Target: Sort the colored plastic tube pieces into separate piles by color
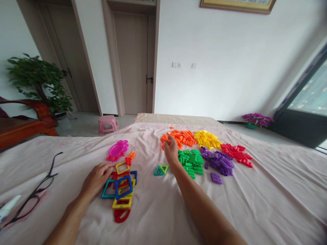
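My right hand (171, 149) reaches to the near left edge of a heap of orange plastic building pieces (186, 137). Its thumb and fingertips are pinched together on an orange piece there. On the left, my left hand (98, 176) rests on the cloth with its fingers loosely stretched out, beside a pile of magnetic tile frames. A blue square tile (124, 186) lies on top, over yellow tiles (122, 203), red ones and a teal tile (108, 189). Just beyond its fingertips are a magenta flower-edged tray (118, 150) and a few orange-red pieces (129, 158).
Heaps of yellow (207, 139), green (191, 161), purple (218, 161) and red pieces (237, 153) lie right of my right hand. Two triangle tiles (160, 170) sit between my hands. Eyeglasses (35, 194) lie at far left. Beyond the bed stands a pink stool (108, 124).
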Available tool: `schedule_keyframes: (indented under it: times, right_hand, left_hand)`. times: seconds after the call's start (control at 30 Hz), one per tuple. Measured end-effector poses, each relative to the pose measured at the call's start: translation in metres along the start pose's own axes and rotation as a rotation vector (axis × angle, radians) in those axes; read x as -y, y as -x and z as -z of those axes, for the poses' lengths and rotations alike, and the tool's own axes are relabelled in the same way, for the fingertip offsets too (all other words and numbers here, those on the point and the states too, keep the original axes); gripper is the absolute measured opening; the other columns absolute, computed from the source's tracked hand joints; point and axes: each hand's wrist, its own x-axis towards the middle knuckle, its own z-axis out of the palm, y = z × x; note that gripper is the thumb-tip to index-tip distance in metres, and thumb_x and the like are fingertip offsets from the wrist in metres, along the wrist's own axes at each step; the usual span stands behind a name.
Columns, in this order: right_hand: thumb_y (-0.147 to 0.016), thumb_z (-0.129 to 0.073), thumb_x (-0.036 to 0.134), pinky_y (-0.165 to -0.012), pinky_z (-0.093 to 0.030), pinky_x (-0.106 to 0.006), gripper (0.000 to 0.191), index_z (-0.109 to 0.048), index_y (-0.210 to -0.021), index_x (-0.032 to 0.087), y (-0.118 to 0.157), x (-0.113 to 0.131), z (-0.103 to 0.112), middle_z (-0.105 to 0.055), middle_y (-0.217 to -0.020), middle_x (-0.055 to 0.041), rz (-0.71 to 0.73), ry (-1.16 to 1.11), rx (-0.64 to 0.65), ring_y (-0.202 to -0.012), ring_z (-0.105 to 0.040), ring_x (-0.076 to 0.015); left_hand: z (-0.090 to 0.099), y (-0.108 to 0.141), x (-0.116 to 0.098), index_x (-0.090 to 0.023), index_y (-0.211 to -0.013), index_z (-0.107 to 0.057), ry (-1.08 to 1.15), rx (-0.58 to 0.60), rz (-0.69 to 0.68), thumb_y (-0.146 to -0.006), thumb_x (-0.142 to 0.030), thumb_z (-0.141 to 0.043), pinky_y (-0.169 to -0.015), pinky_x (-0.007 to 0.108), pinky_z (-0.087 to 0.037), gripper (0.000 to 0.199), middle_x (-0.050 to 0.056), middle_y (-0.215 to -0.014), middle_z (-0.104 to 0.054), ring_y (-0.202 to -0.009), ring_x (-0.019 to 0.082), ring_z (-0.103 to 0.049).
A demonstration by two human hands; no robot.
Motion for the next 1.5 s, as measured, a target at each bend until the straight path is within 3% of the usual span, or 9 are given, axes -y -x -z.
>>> schedule_keyframes:
  times: [0.1, 0.23, 0.43, 0.57, 0.9, 1.0, 1.2, 1.37, 1.5]
  right_hand:
    - [-0.083, -0.047, 0.013, -0.093, -0.055, -0.037, 0.046, -0.064, -0.126, 0.014, 0.005, 0.000, -0.003, -0.067, -0.122, -0.0139, -0.020, -0.037, 0.010, -0.101, -0.068, -0.0206]
    - [-0.080, -0.049, 0.008, -0.090, -0.056, -0.035, 0.042, -0.069, -0.116, 0.018, 0.031, 0.016, -0.013, -0.069, -0.112, -0.0082, 0.108, 0.050, 0.283, -0.096, -0.067, -0.0186]
    - [-0.081, -0.056, 0.007, -0.110, -0.044, -0.041, 0.051, -0.062, -0.131, 0.017, 0.068, 0.041, -0.022, -0.061, -0.137, -0.0125, 0.418, 0.271, 0.675, -0.126, -0.056, -0.0241]
    - [-0.087, -0.053, 0.011, -0.109, -0.044, -0.041, 0.055, -0.052, -0.142, 0.020, 0.083, 0.049, -0.032, -0.053, -0.148, -0.0112, 0.523, 0.416, 0.798, -0.131, -0.051, -0.0246]
    - [-0.099, -0.044, 0.022, -0.113, -0.039, -0.043, 0.052, -0.041, -0.151, 0.019, 0.075, 0.047, -0.067, -0.042, -0.158, -0.0091, 0.664, 0.504, 0.860, -0.140, -0.041, -0.0266]
    - [-0.099, -0.046, 0.025, -0.108, -0.043, -0.043, 0.049, -0.045, -0.148, 0.023, 0.072, 0.050, -0.070, -0.050, -0.151, -0.0080, 0.662, 0.522, 0.883, -0.130, -0.049, -0.0254]
    - [-0.098, -0.054, 0.030, -0.092, -0.049, -0.038, 0.022, -0.070, -0.109, 0.021, 0.072, 0.056, -0.069, -0.065, -0.113, -0.0108, 0.543, 0.604, 0.781, -0.108, -0.058, -0.0256]
    - [-0.099, -0.054, 0.032, -0.085, -0.049, -0.033, 0.022, -0.072, -0.105, 0.021, 0.068, 0.056, -0.056, -0.068, -0.104, -0.0095, 0.399, 0.552, 0.756, -0.098, -0.063, -0.0221]
    - [-0.098, -0.056, 0.029, -0.081, -0.049, -0.029, 0.019, -0.073, -0.100, 0.021, 0.051, 0.049, -0.043, -0.072, -0.100, -0.0070, 0.200, 0.388, 0.598, -0.090, -0.066, -0.0192]
  left_hand:
    - [-0.001, 0.000, 0.002, -0.023, -0.112, -0.076, 0.001, 0.000, -0.008, -0.093, -0.044, -0.046, -0.109, 0.038, -0.046, 0.041, 0.007, -0.123, -0.072, -0.118, 0.024, -0.063]
    - [-0.001, 0.001, 0.001, -0.023, -0.113, -0.076, -0.007, 0.002, -0.003, -0.094, -0.044, -0.046, -0.109, 0.039, -0.045, 0.041, 0.008, -0.124, -0.071, -0.119, 0.025, -0.063]
    - [0.001, 0.001, -0.004, -0.021, -0.113, -0.076, -0.007, 0.008, 0.013, -0.094, -0.044, -0.045, -0.109, 0.040, -0.046, 0.043, 0.008, -0.124, -0.072, -0.118, 0.025, -0.063]
    - [0.001, 0.001, -0.005, -0.022, -0.113, -0.077, -0.013, -0.002, 0.007, -0.094, -0.044, -0.045, -0.109, 0.041, -0.046, 0.043, 0.008, -0.124, -0.072, -0.118, 0.025, -0.064]
    - [0.004, 0.001, -0.010, -0.023, -0.111, -0.078, -0.015, -0.013, 0.014, -0.093, -0.046, -0.047, -0.108, 0.041, -0.048, 0.043, 0.007, -0.122, -0.073, -0.117, 0.025, -0.065]
    - [0.005, 0.001, -0.011, -0.023, -0.110, -0.078, -0.015, -0.019, 0.011, -0.093, -0.046, -0.046, -0.108, 0.040, -0.048, 0.042, 0.007, -0.121, -0.073, -0.117, 0.025, -0.065]
    - [0.005, 0.001, -0.011, -0.023, -0.109, -0.078, -0.014, -0.020, 0.014, -0.092, -0.046, -0.047, -0.108, 0.040, -0.048, 0.042, 0.007, -0.120, -0.074, -0.116, 0.025, -0.065]
    - [0.005, 0.001, -0.011, -0.025, -0.109, -0.078, -0.021, -0.027, 0.014, -0.092, -0.044, -0.047, -0.107, 0.038, -0.049, 0.041, 0.006, -0.121, -0.074, -0.116, 0.024, -0.065]
    - [0.005, 0.001, -0.011, -0.025, -0.110, -0.078, -0.016, -0.019, 0.016, -0.092, -0.044, -0.047, -0.107, 0.039, -0.049, 0.041, 0.007, -0.120, -0.074, -0.116, 0.025, -0.065]
